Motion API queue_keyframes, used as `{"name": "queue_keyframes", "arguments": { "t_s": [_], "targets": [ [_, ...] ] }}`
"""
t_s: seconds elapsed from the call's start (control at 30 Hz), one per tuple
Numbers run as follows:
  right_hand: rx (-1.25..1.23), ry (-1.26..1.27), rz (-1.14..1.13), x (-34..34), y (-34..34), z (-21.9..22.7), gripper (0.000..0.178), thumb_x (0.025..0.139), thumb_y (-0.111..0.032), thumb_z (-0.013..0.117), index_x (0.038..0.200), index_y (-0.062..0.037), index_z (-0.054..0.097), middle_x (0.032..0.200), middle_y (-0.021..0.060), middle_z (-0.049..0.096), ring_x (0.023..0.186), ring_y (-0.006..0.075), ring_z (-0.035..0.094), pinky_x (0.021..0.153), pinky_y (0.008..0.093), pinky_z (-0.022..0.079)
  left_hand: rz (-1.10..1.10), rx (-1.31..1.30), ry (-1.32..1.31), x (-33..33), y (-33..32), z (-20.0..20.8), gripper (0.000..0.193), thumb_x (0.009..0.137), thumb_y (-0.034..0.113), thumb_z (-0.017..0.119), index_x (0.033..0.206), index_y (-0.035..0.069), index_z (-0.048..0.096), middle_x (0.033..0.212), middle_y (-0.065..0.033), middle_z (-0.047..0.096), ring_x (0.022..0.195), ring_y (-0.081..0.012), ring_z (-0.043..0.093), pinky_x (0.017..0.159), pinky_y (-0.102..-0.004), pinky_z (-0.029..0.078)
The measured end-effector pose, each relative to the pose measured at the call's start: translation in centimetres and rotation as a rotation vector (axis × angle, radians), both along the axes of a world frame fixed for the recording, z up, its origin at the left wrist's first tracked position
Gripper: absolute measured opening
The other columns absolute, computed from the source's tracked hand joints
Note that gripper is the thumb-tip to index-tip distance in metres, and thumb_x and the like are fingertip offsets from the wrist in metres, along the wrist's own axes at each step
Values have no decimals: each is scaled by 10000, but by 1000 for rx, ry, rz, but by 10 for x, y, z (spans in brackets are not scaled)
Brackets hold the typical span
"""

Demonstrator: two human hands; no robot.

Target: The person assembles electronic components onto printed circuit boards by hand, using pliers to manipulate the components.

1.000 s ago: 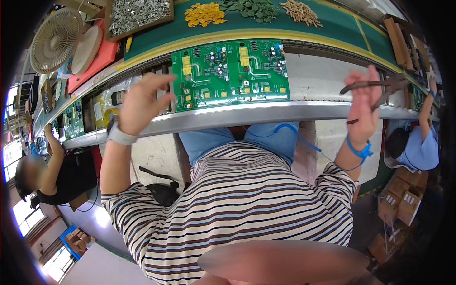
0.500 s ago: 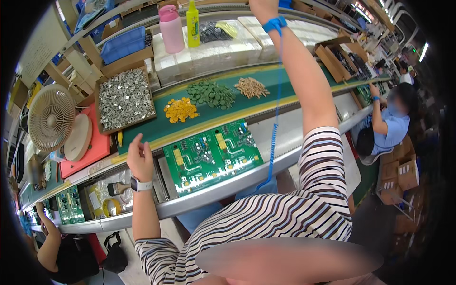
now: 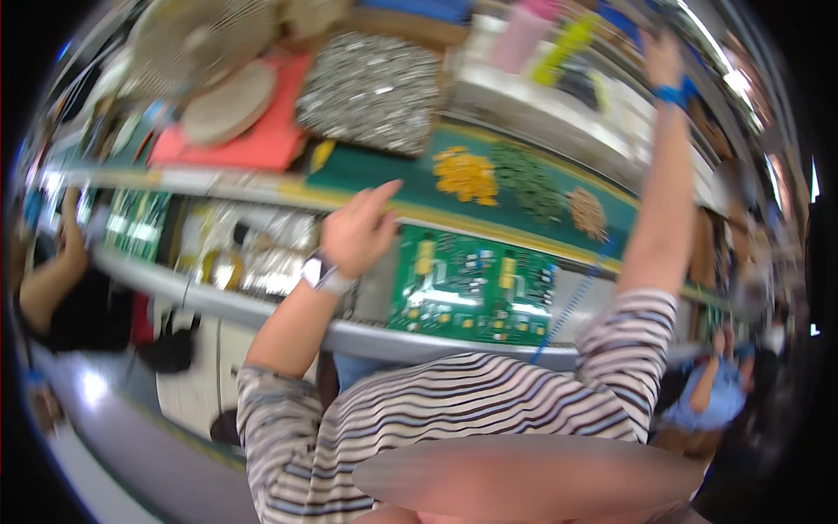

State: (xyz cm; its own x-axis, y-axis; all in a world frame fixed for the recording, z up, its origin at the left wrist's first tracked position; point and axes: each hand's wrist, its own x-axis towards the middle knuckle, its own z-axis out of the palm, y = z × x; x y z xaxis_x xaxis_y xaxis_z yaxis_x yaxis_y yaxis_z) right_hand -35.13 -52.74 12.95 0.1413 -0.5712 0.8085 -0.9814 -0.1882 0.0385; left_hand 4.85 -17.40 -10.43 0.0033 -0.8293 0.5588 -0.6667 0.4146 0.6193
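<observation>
My left hand (image 3: 360, 231), with a watch on its wrist, is held over the rail just left of a green circuit board (image 3: 476, 288). Its fingers are apart and nothing is in them. My right arm stretches up and away, so that my right hand (image 3: 663, 59), wearing a blue wrist strap (image 3: 672, 94), is above the white foam blocks at the far right. Blur hides its fingers. Between the arms, on the green belt, lie a pile of yellow parts (image 3: 467, 177), dark green discs (image 3: 528, 182) and small tan parts (image 3: 587, 212).
A carton of small metal parts (image 3: 371, 92) stands behind the belt, beside a red board (image 3: 231, 140) and a fan (image 3: 196, 39). A pink bottle (image 3: 521, 39) and yellow-green bottle (image 3: 563, 51) stand on the foam. Co-workers sit at both sides. A blue coiled cord (image 3: 572, 306) crosses the rail.
The view has swung left and blurred, shifting the bench rightward. My right hand, mostly cut off by the upper edge before, now shows. My left hand has moved closer to the belt's edge.
</observation>
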Motion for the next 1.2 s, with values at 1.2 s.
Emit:
{"name": "queue_keyframes", "arguments": {
  "t_s": [1.2],
  "targets": [
    [773, 394, 1108, 205, 455, -244, 528, 760, -423, 600, 1114, -37, 529, 852, 104, 576, 833, 247, 560, 957, 461, 307, 981, 937, -839, 367, 93, -77, 926, 729, 374, 612, 1422, 181, 29, 1170, -174, 558, 1038, -343, 556, 978, -536, 289]
  ]
}}
